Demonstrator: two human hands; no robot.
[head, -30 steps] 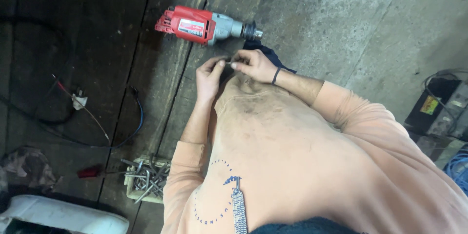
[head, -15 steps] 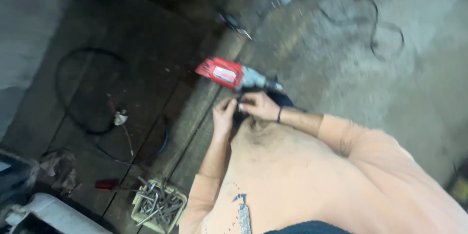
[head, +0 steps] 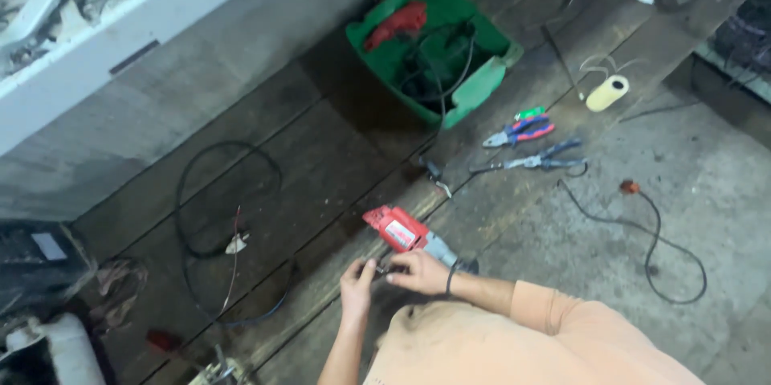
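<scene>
Down near the bottom edge, left hand (head: pixel 356 285) and right hand (head: pixel 419 271) pinch together on 1 small dark part (head: pixel 382 270), just beside the red drill (head: pixel 408 236). Might slip onto the floorboards; grip looks fingertip-only.

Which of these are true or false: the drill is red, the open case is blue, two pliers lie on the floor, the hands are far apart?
The drill is red: true.
The open case is blue: false, it is green.
Two pliers lie on the floor: true, one above the other.
The left hand and right hand are far apart: false, they are close together, pinching something small just below the drill.
</scene>
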